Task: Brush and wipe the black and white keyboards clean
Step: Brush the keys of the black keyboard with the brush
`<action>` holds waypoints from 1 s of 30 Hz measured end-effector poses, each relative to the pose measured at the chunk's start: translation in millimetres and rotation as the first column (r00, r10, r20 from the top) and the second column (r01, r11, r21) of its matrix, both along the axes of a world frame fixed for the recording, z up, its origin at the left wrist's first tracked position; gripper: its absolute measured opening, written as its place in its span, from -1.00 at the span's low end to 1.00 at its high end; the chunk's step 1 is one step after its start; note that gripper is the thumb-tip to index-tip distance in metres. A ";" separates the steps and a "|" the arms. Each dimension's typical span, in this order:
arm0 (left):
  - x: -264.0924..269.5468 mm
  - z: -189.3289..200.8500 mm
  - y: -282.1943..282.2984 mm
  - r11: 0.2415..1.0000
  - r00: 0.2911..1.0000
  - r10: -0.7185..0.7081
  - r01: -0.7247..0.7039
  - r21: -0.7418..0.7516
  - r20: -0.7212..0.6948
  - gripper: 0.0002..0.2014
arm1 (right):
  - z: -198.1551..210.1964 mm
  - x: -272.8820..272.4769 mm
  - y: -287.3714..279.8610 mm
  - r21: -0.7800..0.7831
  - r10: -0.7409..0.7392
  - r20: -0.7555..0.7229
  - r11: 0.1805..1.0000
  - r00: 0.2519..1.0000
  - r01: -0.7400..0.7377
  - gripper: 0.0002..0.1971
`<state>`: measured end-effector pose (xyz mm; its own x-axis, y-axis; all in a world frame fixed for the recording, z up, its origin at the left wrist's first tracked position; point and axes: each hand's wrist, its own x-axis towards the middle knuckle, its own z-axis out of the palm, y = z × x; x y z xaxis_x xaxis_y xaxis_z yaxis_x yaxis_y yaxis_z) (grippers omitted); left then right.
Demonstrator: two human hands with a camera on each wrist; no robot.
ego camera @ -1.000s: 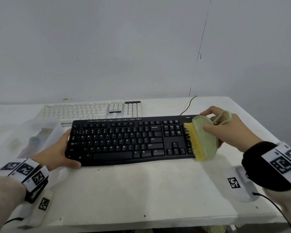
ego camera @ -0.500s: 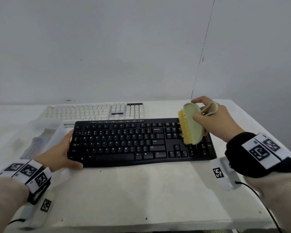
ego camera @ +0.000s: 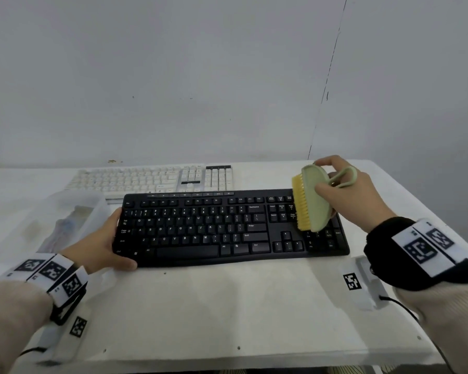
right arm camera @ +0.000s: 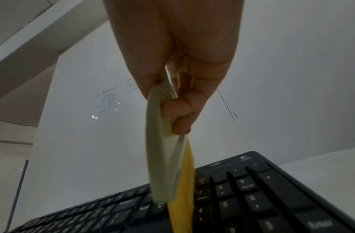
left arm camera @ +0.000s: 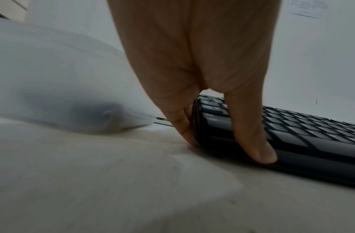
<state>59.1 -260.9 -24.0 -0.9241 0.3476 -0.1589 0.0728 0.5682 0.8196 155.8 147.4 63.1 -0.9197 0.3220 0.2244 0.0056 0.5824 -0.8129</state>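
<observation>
Black keyboard point(ego camera: 227, 225) sits across the middle of the desk point(ego camera: 227, 306), long side parallel to the near edge; white keyboard point(ego camera: 152, 180) lies just behind it toward the far edge, offset left, close to the black one's back edge — can't tell if they touch.

Left hand point(ego camera: 100, 247) grips the black keyboard's left end; thumb point(left arm camera: 252, 134) pressed on the front-left corner, other fingers point(left arm camera: 182, 126) curled down against the left end; fingertips reach the desk surface in the left wrist view.

Right hand point(ego camera: 354, 195) holds a pale green brush point(ego camera: 315, 201) by its back; thumb and fingers curled round the body, a finger by the loop handle point(ego camera: 343, 178). Brush is turned on edge, yellow bristles point(ego camera: 300, 201) facing left; it sits over the right part of the black keyboard, at the gap between navigation keys and number pad. Right wrist view shows bristle tips point(right arm camera: 182, 205) down among the keys there.

Clear plastic box point(ego camera: 54, 222) on the left side of the desk, just left of the left hand — contents blurred. White marker-tagged block point(ego camera: 362, 284) with a cable on the desk near the right front, under the right wrist; a similar one point(ego camera: 65, 338) near the left front corner.
</observation>
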 end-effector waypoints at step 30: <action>-0.6 -0.9 -1.5 1.000 1.000 -0.017 0.017 -0.001 0.007 0.11 | 3.1 -4.5 -10.2 -0.042 0.036 -0.019 0.998 0.999 -0.037 -0.66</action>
